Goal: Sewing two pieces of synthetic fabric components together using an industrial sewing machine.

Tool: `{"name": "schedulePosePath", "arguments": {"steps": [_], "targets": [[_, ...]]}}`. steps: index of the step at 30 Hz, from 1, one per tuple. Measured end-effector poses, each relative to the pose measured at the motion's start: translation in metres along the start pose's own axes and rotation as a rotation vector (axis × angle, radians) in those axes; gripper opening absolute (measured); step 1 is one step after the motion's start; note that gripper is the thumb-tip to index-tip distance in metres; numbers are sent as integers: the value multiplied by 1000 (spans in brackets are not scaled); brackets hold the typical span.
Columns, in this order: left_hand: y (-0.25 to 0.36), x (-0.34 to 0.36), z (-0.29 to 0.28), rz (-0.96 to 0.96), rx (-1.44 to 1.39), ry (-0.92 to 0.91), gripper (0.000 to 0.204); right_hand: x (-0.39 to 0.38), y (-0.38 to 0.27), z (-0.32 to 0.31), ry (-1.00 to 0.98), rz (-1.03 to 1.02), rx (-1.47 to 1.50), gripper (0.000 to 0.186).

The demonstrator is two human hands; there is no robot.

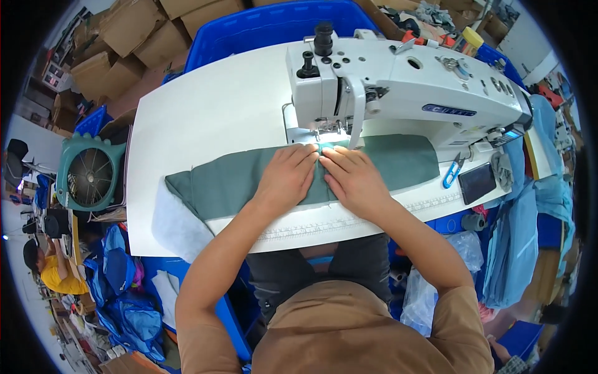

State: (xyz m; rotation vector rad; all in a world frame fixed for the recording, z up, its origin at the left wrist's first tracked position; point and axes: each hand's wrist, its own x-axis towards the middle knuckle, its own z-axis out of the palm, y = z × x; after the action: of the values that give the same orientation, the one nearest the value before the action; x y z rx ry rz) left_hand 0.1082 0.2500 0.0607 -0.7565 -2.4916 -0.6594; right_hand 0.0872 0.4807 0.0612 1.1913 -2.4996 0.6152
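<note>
A long grey-green fabric piece (233, 177) lies across the white table under the sewing machine's lit needle area (330, 129). White material (177, 221) shows at its left end and hangs over the front edge. Both hands are on the fabric just in front of the presser foot, fingertips almost meeting at a crosswise seam. My left hand (286, 177) is closed on the cloth, its fingers pressed together. On the other side of the seam, my right hand (356, 182) also grips the cloth, thumb toward the seam. Fingertips hide part of the seam.
The white sewing machine (398, 87) spans the back right. Blue thread snips (453, 172) and a dark phone (478, 183) lie at the table's right. A printed ruler strip (361, 219) runs along the front. Behind stands a blue bin (249, 34); a green fan (91, 172) is left.
</note>
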Motion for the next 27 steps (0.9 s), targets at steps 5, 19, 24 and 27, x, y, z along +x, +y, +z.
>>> {"name": "schedulePosePath", "arguments": {"steps": [5,19,24,27], "targets": [[-4,3,-2,-1,38,-32,31,5,-1,-2,-15,25,-5,40],[-10,10,5,-35,34,-9,28,11,13,-3,-23,54,33,37],[-9,9,3,-34,37,-23,29,10,13,-2,-14,36,31,37],[-9,9,2,-43,27,-28,30,11,12,-2,-19,50,47,37]]}}
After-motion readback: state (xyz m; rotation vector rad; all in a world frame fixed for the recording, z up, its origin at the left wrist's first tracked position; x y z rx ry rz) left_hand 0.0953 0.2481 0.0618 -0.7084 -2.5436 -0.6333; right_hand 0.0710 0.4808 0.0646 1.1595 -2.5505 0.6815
